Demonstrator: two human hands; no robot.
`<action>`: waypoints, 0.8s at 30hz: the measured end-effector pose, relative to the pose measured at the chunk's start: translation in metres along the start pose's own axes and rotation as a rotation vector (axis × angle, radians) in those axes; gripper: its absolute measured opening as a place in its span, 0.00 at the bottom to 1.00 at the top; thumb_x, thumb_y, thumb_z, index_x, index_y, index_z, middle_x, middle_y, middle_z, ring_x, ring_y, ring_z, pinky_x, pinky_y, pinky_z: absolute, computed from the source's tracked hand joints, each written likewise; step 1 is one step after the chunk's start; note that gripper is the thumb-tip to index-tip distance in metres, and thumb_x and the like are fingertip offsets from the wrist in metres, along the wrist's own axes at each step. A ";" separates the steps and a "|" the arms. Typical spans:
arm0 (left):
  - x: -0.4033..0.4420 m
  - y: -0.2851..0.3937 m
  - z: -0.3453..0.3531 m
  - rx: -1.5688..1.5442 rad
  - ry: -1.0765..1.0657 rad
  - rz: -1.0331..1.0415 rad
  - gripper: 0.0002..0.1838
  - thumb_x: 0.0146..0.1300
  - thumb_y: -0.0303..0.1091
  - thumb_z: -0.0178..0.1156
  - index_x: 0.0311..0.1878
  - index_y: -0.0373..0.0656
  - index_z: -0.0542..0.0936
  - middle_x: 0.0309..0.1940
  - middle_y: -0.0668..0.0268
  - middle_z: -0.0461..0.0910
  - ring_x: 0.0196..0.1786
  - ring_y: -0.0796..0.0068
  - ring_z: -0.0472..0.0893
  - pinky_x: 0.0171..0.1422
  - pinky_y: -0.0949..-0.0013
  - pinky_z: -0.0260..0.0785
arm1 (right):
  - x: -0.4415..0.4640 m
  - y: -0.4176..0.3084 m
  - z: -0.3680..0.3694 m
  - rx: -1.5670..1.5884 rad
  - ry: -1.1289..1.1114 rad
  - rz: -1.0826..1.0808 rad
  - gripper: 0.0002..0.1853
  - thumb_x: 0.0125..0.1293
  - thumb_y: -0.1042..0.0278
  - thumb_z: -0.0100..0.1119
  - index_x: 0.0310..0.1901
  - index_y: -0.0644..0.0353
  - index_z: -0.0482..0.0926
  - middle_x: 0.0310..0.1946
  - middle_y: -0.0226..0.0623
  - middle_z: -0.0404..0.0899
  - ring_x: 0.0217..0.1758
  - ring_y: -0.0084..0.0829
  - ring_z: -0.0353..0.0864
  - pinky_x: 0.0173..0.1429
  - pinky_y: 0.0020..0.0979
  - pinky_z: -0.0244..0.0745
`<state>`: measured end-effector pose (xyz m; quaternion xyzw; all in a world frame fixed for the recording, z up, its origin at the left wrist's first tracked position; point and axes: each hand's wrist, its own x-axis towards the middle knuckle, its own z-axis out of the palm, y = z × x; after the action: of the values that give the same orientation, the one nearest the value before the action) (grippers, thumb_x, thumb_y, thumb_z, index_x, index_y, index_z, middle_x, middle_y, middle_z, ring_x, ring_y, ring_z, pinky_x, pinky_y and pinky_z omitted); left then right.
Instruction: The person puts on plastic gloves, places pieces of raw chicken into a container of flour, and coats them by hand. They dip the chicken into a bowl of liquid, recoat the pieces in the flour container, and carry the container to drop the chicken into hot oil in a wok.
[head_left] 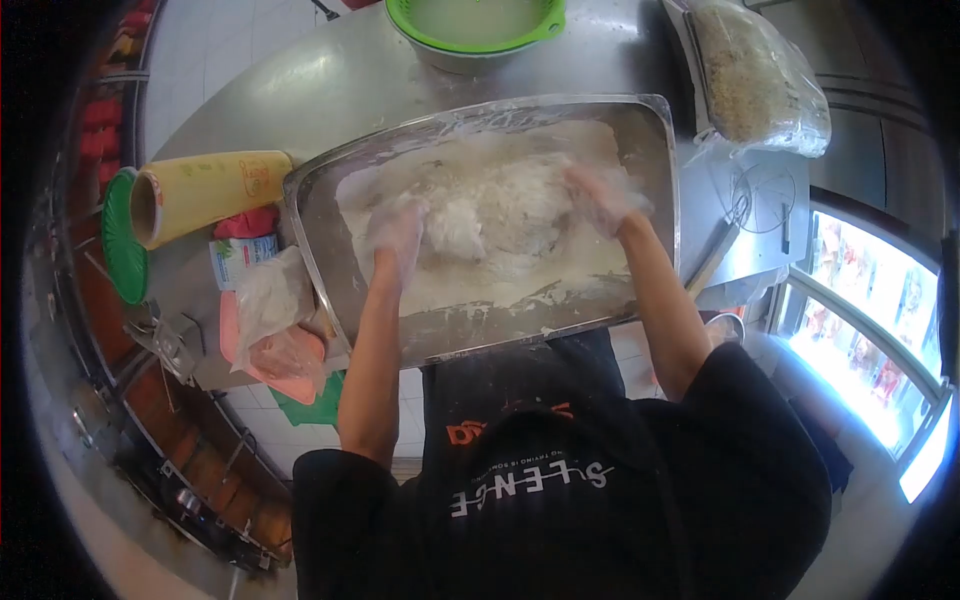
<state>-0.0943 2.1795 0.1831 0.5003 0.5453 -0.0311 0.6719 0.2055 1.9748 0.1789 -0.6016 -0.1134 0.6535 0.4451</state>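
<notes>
A large metal tray point(660, 140) holds white flour point(380, 185) with whitish, floury pieces point(510, 210) heaped in the middle. I cannot make out what those pieces are under the coating. At the left side of the heap is my left hand point(398, 232), in a thin clear glove, touching its edge. My right hand point(603, 198), gloved the same way, is at the heap's right side with its fingers toward the pieces. Motion smears the fingers of both hands, so their grip does not show.
Behind the tray stands a green basket point(545, 30) in a bowl. A bagged crumb-like material point(755, 80) lies at back right, above a whisk point(740, 205). Left of the tray are a film roll point(215, 190), a pink container point(310, 350) and a green lid point(122, 240).
</notes>
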 end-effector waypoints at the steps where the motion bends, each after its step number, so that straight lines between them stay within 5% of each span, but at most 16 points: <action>1: -0.005 -0.006 0.005 -0.083 0.043 -0.027 0.32 0.71 0.50 0.59 0.70 0.37 0.72 0.66 0.56 0.74 0.63 0.65 0.76 0.67 0.62 0.68 | -0.019 -0.011 0.016 -0.082 0.031 -0.013 0.32 0.81 0.49 0.43 0.75 0.65 0.62 0.75 0.44 0.64 0.77 0.37 0.63 0.78 0.39 0.58; 3: -0.015 -0.017 0.034 -0.240 0.115 -0.083 0.36 0.71 0.52 0.60 0.74 0.38 0.68 0.69 0.56 0.72 0.64 0.65 0.75 0.66 0.60 0.69 | -0.043 -0.013 0.051 -0.129 0.124 -0.018 0.32 0.81 0.48 0.44 0.74 0.67 0.65 0.74 0.43 0.65 0.75 0.36 0.64 0.77 0.37 0.59; 6: 0.000 -0.034 0.073 -0.365 -0.102 0.026 0.39 0.70 0.49 0.63 0.77 0.39 0.64 0.70 0.57 0.72 0.66 0.66 0.75 0.65 0.58 0.70 | -0.038 -0.017 0.105 -0.083 0.168 0.048 0.33 0.80 0.46 0.45 0.73 0.68 0.66 0.74 0.42 0.65 0.73 0.35 0.66 0.76 0.36 0.60; 9: -0.027 0.021 0.081 -0.514 -0.183 -0.242 0.38 0.69 0.43 0.65 0.77 0.41 0.63 0.71 0.58 0.71 0.68 0.66 0.74 0.65 0.59 0.71 | -0.028 -0.028 0.122 -0.053 0.087 0.043 0.35 0.77 0.45 0.50 0.72 0.68 0.67 0.71 0.43 0.68 0.72 0.36 0.68 0.75 0.37 0.61; 12: -0.040 0.036 0.069 -0.417 -0.054 0.127 0.36 0.69 0.39 0.64 0.76 0.39 0.65 0.68 0.58 0.75 0.66 0.68 0.76 0.65 0.63 0.71 | -0.031 -0.026 0.122 -0.019 0.114 -0.147 0.33 0.73 0.46 0.56 0.68 0.67 0.72 0.65 0.46 0.74 0.70 0.39 0.71 0.74 0.38 0.63; 14: -0.062 0.057 0.052 -0.362 -0.025 0.185 0.34 0.68 0.39 0.64 0.73 0.36 0.67 0.64 0.59 0.78 0.63 0.69 0.78 0.65 0.64 0.71 | -0.054 -0.045 0.112 -0.089 0.002 -0.177 0.33 0.72 0.46 0.55 0.67 0.67 0.72 0.65 0.46 0.74 0.71 0.40 0.69 0.75 0.39 0.61; 18: -0.043 0.054 0.020 -0.311 -0.023 0.337 0.35 0.68 0.40 0.64 0.72 0.30 0.67 0.60 0.59 0.81 0.63 0.68 0.79 0.67 0.65 0.69 | -0.028 -0.010 0.031 -0.111 0.205 -0.131 0.34 0.72 0.47 0.55 0.70 0.66 0.69 0.71 0.45 0.67 0.76 0.38 0.64 0.77 0.40 0.59; 21: 0.024 0.021 0.032 -0.284 0.143 0.256 0.35 0.72 0.48 0.59 0.72 0.31 0.68 0.64 0.58 0.79 0.66 0.67 0.77 0.70 0.66 0.67 | 0.017 -0.001 0.015 -0.163 0.291 -0.235 0.33 0.76 0.47 0.51 0.72 0.62 0.68 0.75 0.43 0.63 0.76 0.37 0.62 0.79 0.39 0.56; 23: 0.066 0.007 0.047 -0.351 0.033 0.252 0.35 0.74 0.52 0.54 0.72 0.32 0.68 0.66 0.58 0.77 0.67 0.66 0.76 0.72 0.66 0.65 | 0.071 0.010 0.036 -0.268 0.296 -0.441 0.32 0.78 0.45 0.47 0.73 0.59 0.67 0.74 0.43 0.63 0.76 0.37 0.63 0.80 0.37 0.54; 24: 0.082 -0.003 0.057 -0.378 -0.026 0.240 0.35 0.75 0.53 0.51 0.72 0.33 0.68 0.66 0.59 0.76 0.68 0.66 0.75 0.73 0.65 0.64 | 0.067 -0.004 0.060 -0.158 0.234 -0.368 0.32 0.79 0.48 0.45 0.75 0.61 0.64 0.76 0.43 0.61 0.78 0.36 0.58 0.82 0.36 0.49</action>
<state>-0.0226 2.1788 0.1128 0.4265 0.4691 0.1453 0.7596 0.1619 2.0488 0.1508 -0.6753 -0.2196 0.4762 0.5186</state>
